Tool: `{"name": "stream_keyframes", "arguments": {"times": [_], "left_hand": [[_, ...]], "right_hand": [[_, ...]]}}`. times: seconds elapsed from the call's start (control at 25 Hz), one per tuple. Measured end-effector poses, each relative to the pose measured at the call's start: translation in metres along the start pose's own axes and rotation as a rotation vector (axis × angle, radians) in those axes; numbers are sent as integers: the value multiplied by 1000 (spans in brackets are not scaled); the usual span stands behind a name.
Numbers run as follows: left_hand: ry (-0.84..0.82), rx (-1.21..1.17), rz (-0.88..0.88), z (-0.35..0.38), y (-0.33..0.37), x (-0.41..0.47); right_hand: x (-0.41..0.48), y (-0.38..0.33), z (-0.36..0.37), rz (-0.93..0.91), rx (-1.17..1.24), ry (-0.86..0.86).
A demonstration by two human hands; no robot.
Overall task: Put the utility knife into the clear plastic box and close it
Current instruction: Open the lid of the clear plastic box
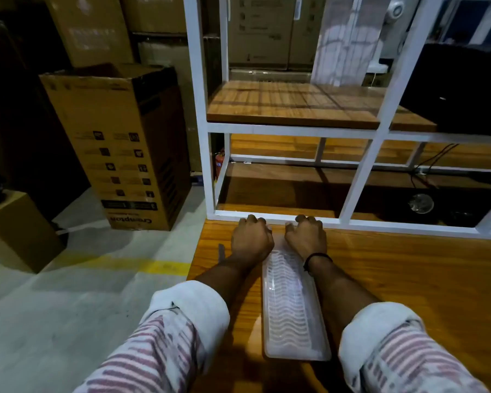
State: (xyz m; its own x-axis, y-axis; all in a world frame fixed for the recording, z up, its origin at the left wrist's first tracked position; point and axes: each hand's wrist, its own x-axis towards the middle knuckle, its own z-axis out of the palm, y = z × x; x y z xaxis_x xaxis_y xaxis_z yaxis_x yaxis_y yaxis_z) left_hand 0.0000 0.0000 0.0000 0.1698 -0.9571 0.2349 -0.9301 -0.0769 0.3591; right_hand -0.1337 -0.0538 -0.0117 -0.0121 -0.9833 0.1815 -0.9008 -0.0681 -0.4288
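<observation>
A long clear plastic box with a wavy ribbed top lies lengthwise on the wooden table, its near end by the table's front edge. My left hand and my right hand sit on either side of its far end, fingers curled down over it. That far end is hidden under my hands. A thin dark grey object, possibly the utility knife, lies on the table just left of my left wrist, partly hidden by my forearm. I cannot tell what is inside the box.
A white metal shelf frame with wooden boards stands right behind my hands. The table's left edge is close to my left forearm. A tall cardboard carton stands on the floor to the left. Cables hang in the shelf at the right.
</observation>
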Motion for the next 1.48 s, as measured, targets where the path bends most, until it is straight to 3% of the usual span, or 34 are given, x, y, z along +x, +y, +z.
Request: {"name": "stream_keyframes", "arguments": {"times": [0.16,0.32,1.12,1.28,1.48], "left_hand": [[-66,-138,-126,19,7,-1],[8,-155,-181,35,8,-2],[80,-197,-121,36,2,-3],[100,-241,-139,37,2,-5],[82,-388,-184,28,2,-9]], "right_hand": [[-4,11,12,190,202,-33],[0,15,13,292,323,19],[-3,9,14,151,259,192],[-5,9,13,187,307,177],[-10,16,7,322,531,83]]}}
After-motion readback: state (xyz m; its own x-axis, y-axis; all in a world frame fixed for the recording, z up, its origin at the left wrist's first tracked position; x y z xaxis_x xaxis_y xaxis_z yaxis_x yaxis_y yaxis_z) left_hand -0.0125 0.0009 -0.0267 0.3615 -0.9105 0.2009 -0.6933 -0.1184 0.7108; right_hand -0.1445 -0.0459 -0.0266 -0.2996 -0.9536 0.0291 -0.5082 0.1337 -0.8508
